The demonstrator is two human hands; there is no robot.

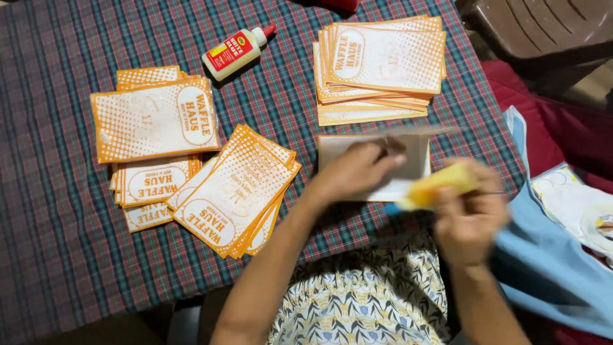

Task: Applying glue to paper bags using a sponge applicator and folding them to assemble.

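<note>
My left hand presses flat on a white, orange-edged paper sheet lying on the plaid tablecloth near the table's front edge. My right hand, blurred with motion, grips a yellow stick-shaped object, whose tip is at the sheet's lower right corner. Just beyond the sheet lies a stack of orange-and-white printed paper pouches.
A white glue bottle with a red cap lies at the back centre. More printed pouches sit in piles at the left and centre-left. A brown plastic chair stands at the upper right, with blue cloth beside my right arm.
</note>
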